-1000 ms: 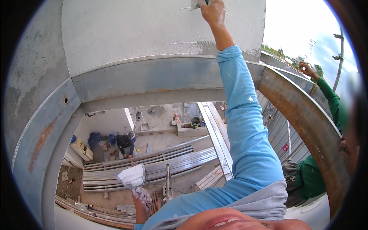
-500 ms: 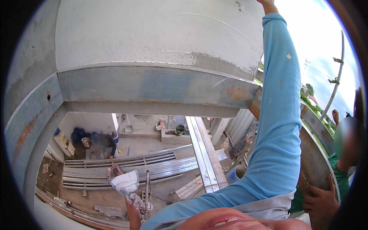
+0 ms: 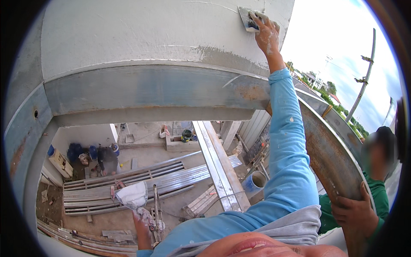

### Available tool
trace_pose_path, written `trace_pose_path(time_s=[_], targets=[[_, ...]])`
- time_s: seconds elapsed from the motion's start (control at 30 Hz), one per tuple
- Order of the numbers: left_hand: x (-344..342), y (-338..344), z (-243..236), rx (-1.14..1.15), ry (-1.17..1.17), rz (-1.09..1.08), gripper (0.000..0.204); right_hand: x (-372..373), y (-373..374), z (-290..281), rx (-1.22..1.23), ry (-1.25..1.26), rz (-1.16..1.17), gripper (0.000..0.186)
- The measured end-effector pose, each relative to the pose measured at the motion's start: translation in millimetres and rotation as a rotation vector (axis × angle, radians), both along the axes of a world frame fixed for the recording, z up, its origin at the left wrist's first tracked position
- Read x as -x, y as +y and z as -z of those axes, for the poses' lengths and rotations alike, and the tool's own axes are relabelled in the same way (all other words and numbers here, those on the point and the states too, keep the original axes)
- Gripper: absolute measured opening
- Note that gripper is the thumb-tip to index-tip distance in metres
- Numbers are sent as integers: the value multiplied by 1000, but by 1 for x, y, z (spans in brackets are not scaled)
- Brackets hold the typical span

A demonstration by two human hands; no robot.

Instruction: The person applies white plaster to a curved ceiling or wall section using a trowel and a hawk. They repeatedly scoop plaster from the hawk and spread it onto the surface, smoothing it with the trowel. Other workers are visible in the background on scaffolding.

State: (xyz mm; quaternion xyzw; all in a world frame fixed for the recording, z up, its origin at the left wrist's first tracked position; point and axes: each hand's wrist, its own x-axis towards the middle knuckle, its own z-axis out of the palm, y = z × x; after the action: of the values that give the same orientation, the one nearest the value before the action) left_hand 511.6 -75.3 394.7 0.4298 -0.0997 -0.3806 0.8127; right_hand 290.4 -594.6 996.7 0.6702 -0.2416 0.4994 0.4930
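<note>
Trowel (image 3: 245, 19), one, flat-bladed, laid against the pale wall (image 3: 128, 34) near its right edge, high in the view; fingers of the right hand (image 3: 268, 37) bent over its back and closed on it, skin flecked with white; blue sleeve (image 3: 287, 141), one stretched upward, paint-spotted; left hand (image 3: 144, 216), low, smeared white, fingers closed on a pan (image 3: 132, 195) heaped with white paste, their exact grip too small to tell; bare grey patch (image 3: 227, 58) on the wall, below the trowel; steel beam (image 3: 154, 90), blue-grey, rust-marked, along the wall's foot; rusty beam (image 3: 329, 158), curving down at right, a co-worker's hand (image 3: 353, 212) resting on it, green-sleeved; below, metal lengths (image 3: 137, 184) stacked on the ground, a bucket (image 3: 255, 180) well apart from the pan, and a crouching person (image 3: 107, 159) in dark clothing beyond the stack
</note>
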Motion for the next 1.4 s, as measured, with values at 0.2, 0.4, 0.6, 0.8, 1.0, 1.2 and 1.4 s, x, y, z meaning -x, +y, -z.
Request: trace_pose_path(time_s=[0.2,0.4,0.6,0.8,1.0,1.2,1.4], targets=[[-8,9,4,-25,-22,7,58,48,10,-21,-366,-276,-330,36],[-5,12,-10,-38,-68,-5,64,120,-69,-176,-640,-678,-474,42],[1,32,29,0,64,-65,67,137,-96,-239,-607,-572,-156,40],[6,48,8,-65,77,-131,64,100,-93,-231,-571,-579,-95,45],[-17,57,2,-15,160,-130,50,-10,-28,-213,-433,-627,-66,40],[-29,78,6,7,84,-180,41,-183,90,-203,-308,-637,-293,44],[-37,76,-12,58,7,-148,49,-333,160,-176,41,-522,-565,39]])
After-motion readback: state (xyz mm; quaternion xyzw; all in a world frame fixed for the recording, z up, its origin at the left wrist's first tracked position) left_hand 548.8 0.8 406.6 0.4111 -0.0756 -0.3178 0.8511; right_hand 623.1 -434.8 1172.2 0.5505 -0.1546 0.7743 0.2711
